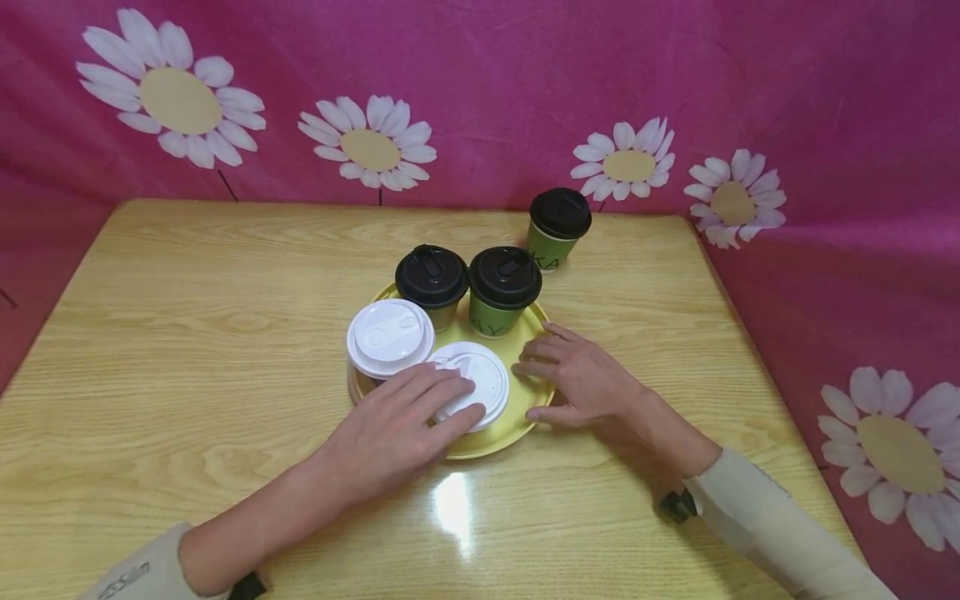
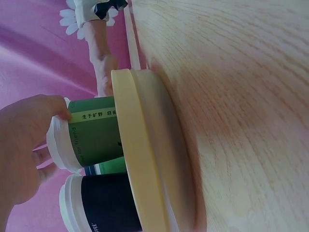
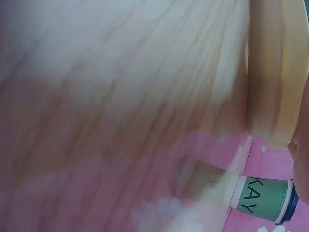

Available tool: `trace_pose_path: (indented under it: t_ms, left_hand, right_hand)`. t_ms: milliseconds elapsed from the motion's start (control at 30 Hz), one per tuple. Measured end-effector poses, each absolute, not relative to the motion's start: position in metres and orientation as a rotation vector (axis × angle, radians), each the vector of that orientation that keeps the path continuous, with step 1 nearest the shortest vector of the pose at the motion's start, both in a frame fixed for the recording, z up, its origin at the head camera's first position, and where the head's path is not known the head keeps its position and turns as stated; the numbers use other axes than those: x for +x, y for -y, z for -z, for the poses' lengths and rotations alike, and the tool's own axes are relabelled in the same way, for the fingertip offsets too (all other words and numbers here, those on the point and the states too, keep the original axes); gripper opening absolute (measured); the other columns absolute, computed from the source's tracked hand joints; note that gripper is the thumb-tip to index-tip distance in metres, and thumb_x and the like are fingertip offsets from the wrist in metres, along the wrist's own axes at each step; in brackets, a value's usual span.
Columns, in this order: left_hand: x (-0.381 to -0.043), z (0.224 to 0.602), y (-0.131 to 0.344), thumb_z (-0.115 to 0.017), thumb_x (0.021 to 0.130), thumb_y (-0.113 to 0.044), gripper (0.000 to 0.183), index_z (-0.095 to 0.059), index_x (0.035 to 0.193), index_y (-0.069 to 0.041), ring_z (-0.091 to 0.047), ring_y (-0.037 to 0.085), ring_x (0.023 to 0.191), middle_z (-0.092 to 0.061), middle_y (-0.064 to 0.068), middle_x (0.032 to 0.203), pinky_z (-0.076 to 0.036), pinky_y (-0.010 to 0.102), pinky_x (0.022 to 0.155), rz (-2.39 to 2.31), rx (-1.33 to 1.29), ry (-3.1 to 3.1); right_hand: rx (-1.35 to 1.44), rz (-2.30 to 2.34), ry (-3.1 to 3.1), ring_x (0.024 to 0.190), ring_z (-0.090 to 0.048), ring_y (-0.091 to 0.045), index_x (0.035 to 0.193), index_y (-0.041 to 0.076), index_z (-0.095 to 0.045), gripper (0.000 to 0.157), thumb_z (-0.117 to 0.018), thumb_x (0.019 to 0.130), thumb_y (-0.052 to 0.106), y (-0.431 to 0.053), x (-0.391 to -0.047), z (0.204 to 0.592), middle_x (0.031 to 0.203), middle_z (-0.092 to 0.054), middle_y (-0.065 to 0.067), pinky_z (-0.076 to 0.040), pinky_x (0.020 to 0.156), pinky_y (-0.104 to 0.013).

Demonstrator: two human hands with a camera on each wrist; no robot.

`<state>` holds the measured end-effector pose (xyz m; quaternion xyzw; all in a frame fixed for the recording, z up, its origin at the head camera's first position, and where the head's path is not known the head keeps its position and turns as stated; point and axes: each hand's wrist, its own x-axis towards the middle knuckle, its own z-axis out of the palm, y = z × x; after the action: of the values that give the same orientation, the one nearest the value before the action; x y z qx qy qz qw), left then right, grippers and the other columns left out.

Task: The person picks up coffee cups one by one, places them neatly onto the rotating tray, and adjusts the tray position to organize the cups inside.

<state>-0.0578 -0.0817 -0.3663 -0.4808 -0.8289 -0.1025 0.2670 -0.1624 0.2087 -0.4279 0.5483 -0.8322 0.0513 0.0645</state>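
A round yellow tray (image 1: 517, 427) holds several paper coffee cups. My left hand (image 1: 397, 423) grips a green paper cup (image 2: 94, 130) by its white lid, thumb at the near rim and fingers round the other side; the cup stands upright on the tray. Beside it on the left is a dark cup (image 2: 108, 203) with a white lid. Behind stand two cups with black lids, a left one (image 1: 432, 279) and a green right one (image 1: 495, 321). My right hand (image 1: 588, 379) rests at the tray's right rim, its fingers spread over the edge.
Another green cup (image 1: 551, 246) with a black lid stands on the wooden table (image 1: 210, 333), behind the tray to the right. A pink cloth (image 1: 480, 75) with white daisies hangs along the table's back and sides.
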Motion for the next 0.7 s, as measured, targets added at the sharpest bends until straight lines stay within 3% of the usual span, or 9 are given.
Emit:
trace_pose_path:
  t_ms: [333, 700]
  left_hand:
    - [-0.059, 0.369, 0.084, -0.038, 0.089, -0.012, 0.028, -0.058, 0.108, -0.009, -0.05, 0.029, 0.108, -0.055, 0.013, 0.114, -0.032, 0.04, 0.103, 0.389, -1.313, 2.248]
    - [-0.06, 0.368, 0.086, -0.041, 0.085, -0.014, 0.026, -0.057, 0.104, -0.006, -0.05, 0.03, 0.103, -0.054, 0.014, 0.11, -0.034, 0.041, 0.1, 0.448, -1.314, 2.238]
  right_hand:
    - [1.66, -0.155, 2.52, 0.113, -0.046, -0.022, 0.1, 0.012, -0.063, 0.06, -0.05, 0.078, 0.066, -0.211, -0.157, 0.429, 0.111, -0.058, -0.006, -0.016, 0.109, -0.044]
    - [1.637, -0.186, 2.512, 0.111, -0.046, -0.023, 0.099, 0.013, -0.06, 0.062, -0.053, 0.073, 0.069, -0.211, -0.15, 0.432, 0.111, -0.057, -0.007, -0.015, 0.109, -0.045]
